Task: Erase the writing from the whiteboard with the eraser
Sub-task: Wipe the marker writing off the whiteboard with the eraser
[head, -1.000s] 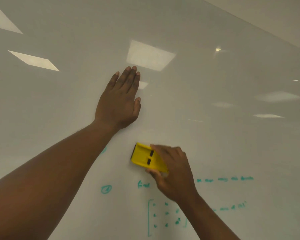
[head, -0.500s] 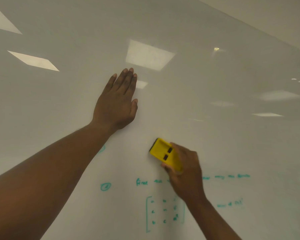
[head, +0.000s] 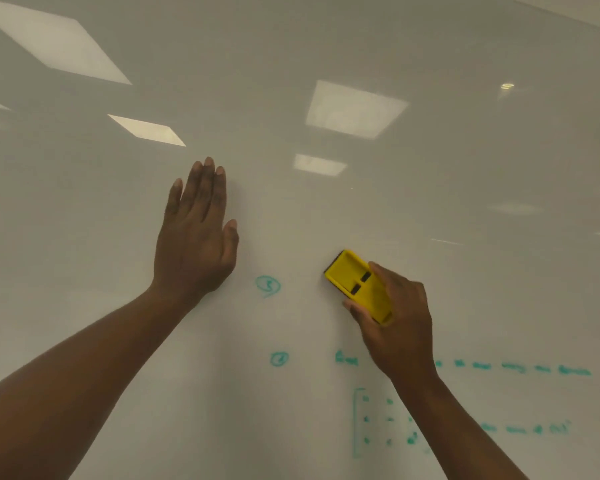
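While held, yellow eraser [head: 357, 285] juts up-left beyond right hand [head: 399, 327] grip.

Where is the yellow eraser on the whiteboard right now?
In the head view, the yellow eraser is right of centre, held by the right hand, just right of the circled green mark.

Yellow eraser [head: 357, 286] pressed tilted against whiteboard [head: 430, 202] above teal writing [head: 513, 368].
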A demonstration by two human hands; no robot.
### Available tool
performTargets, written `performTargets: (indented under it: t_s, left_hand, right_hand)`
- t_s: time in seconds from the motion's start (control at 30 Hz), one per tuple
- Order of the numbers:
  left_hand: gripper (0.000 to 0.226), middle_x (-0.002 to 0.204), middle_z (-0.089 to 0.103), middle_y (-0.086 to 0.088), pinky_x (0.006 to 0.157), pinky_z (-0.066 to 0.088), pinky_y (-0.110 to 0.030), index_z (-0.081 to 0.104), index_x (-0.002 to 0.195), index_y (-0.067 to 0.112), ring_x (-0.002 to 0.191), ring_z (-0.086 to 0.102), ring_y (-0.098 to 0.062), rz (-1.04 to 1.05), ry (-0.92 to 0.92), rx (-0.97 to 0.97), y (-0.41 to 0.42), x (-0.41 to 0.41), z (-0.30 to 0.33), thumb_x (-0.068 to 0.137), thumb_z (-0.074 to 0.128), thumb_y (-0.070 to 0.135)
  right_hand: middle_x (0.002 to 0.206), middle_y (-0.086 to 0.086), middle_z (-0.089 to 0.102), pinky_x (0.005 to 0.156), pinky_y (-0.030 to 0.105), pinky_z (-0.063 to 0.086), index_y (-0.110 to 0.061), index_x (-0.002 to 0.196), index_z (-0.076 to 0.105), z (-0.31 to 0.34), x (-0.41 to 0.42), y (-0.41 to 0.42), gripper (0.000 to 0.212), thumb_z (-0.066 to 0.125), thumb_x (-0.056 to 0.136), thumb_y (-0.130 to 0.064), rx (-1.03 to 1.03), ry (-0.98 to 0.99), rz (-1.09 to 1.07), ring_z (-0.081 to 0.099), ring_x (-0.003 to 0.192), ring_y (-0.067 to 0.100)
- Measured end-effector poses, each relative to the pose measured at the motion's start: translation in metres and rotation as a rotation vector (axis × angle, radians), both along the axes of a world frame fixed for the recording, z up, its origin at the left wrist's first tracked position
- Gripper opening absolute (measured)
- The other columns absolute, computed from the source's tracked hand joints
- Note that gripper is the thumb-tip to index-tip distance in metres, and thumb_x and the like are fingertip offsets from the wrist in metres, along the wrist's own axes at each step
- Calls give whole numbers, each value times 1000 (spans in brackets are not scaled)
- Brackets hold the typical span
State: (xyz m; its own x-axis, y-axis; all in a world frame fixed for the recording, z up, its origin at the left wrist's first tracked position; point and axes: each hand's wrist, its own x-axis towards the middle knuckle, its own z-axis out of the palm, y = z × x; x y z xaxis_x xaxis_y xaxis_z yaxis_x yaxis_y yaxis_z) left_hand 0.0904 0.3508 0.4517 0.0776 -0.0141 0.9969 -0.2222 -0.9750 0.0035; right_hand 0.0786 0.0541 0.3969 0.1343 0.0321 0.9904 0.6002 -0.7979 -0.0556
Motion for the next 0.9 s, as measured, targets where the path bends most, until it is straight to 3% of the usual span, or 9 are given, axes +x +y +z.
performTargets:
  t_s: [0.2, 0.33, 0.47, 0.7, 0.9]
  left_hand:
    - [68, 165, 15, -13, 126, 12, -45, 17, 157, 4, 154, 10, -25, 38, 22, 6, 14, 11, -10, 96, 35, 29]
    - [67, 166, 13, -12, 127, 11, -44, 15, 157, 5, 155, 8, -24, 32, 25, 24, 18, 14, -11, 97, 31, 31]
    - [67, 165, 16, -12, 126, 11, -43, 17, 157, 5, 154, 10, -24, 39, 6, 18, 17, 14, -11, 97, 34, 29]
    - [67, 165, 16, -11, 126, 12, -43, 17, 157, 6, 154, 10, -23, 43, 1, 20, 18, 15, -13, 97, 33, 30]
    - [67, 165, 17, -11, 126, 13, -43, 17, 157, 6, 154, 11, -23, 19, 5, 26, 21, 15, -13, 97, 31, 32]
  right_hand:
    - [122, 0, 61, 93, 31, 39, -16, 128, 55, 3, 2, 86, 54, 69, 82, -41, -206, -45, 82, 55, 102, 25]
    - [129, -4, 58, 90, 31, 41, -20, 134, 51, -26, 0, 103, 54, 63, 87, -44, -424, 5, 82, 52, 105, 20]
    - [128, -1, 59, 88, 36, 44, -18, 135, 51, -27, 1, 74, 53, 60, 88, -40, -574, -35, 54, 56, 102, 26]
    - [120, 1, 61, 88, 36, 42, -17, 130, 55, 27, 4, 93, 55, 70, 81, -38, -220, -71, 37, 53, 101, 26]
    - [125, -2, 59, 88, 35, 41, -20, 132, 53, -35, 1, 109, 53, 66, 84, -40, -335, -18, 72, 54, 103, 25]
